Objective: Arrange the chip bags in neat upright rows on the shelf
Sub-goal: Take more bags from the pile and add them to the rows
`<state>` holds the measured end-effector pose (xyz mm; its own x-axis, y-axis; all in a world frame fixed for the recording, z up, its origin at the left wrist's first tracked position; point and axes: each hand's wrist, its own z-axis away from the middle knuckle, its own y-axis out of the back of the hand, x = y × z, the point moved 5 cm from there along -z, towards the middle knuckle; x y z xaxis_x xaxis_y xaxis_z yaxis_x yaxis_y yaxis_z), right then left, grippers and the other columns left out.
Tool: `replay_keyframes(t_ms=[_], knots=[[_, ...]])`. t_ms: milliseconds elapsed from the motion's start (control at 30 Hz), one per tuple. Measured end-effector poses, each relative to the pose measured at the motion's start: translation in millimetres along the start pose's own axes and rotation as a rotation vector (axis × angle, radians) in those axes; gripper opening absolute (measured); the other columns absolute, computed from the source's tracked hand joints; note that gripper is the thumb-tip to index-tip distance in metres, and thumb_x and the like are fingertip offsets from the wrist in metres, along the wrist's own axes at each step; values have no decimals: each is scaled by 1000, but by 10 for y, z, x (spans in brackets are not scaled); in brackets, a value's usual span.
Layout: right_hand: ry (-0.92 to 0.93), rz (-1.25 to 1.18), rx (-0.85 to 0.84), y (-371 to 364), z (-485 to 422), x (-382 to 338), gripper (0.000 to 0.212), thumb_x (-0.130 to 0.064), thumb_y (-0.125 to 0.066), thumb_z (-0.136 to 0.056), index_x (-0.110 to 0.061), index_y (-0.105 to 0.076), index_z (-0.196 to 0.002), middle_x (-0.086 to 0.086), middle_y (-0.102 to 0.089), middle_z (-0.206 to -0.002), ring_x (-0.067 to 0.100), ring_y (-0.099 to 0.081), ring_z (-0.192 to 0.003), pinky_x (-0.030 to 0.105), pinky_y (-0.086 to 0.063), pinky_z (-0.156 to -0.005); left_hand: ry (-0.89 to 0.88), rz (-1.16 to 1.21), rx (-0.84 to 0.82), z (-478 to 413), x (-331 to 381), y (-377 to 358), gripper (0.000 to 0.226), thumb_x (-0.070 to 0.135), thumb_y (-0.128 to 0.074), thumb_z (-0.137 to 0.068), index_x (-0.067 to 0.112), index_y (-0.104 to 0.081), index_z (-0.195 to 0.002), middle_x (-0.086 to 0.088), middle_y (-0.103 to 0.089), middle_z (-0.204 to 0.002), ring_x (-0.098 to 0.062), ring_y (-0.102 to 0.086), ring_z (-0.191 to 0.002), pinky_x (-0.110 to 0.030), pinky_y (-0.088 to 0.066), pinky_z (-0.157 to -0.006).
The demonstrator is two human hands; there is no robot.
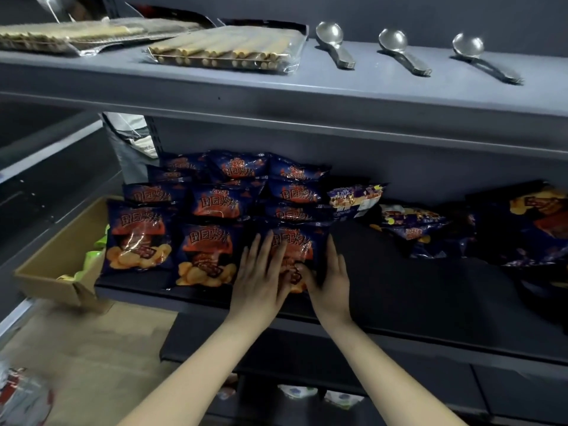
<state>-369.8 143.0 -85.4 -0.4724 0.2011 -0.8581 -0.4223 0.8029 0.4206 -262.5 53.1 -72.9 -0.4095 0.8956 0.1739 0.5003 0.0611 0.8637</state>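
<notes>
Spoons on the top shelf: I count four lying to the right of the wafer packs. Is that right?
No, three spoons, not four, as the head view shows; they do lie right of the wafer packs on the top shelf.

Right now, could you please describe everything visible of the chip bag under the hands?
The bag is glossy navy film with an orange panel, pale lettering and pictured chips. It stands third from left in the front row on the shelf. The left hand lies flat on it; the right hand flanks its right edge.
</notes>
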Motion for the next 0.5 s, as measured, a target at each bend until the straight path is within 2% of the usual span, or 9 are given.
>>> replay_keyframes(t_ms=[67,167,233,333,367,500], knots=[[4,-5,21,0,11,18,78,-28,-67,-85,-19,-22,-148,6,-41,-139,17,-37,-132,25,-30,-108,9,-7,-19,2,4,-38,58,40,-33,-94,8,-33,-142,-16,-26,-152,-34,-19,-140,-50,-15,-111],[17,13,29,-10,24,43,76,-28,-66,-85,-18,-23,-148,8,-43,-138,21,-38,-132,34,-34,-109,11,4,-25,21,2,-95,59,38,-37,-94,8,-32,-143,-16,-22,-152,-36,-17,-140,-51,-14,-109],[26,29,36,-18,26,58,75,-28,-66,-86,-17,-24,-147,8,-40,-141,20,-35,-133,25,-31,-109,20,40,-24,33,-11,-121,58,39,-35,-95,9,-28,-145,-13,-17,-154,-34,-13,-141,-49,-13,-110],[32,40,40,-37,11,68,75,-28,-65,-86,-16,-24,-148,7,-35,-145,10,-31,-133,0,-21,-100,52,99,-37,35,-53,-159,57,40,-27,-97,15,-18,-148,-8,-8,-156,-25,0,-144,-45,-7,-112],[36,42,39,-42,6,70,75,-28,-65,-86,-15,-24,-148,7,-35,-146,5,-30,-131,-5,-19,-97,60,109,-45,34,-64,-173,57,40,-25,-97,17,-13,-148,-7,-6,-156,-23,3,-144,-44,-5,-113],[52,43,42,-56,1,61,75,-30,-64,-87,-13,-23,-148,6,-32,-148,-4,-24,-128,-7,-18,-95,72,148,-74,41,-108,-212,56,42,-17,-96,25,-2,-147,0,6,-157,-18,12,-144,-38,2,-114]])
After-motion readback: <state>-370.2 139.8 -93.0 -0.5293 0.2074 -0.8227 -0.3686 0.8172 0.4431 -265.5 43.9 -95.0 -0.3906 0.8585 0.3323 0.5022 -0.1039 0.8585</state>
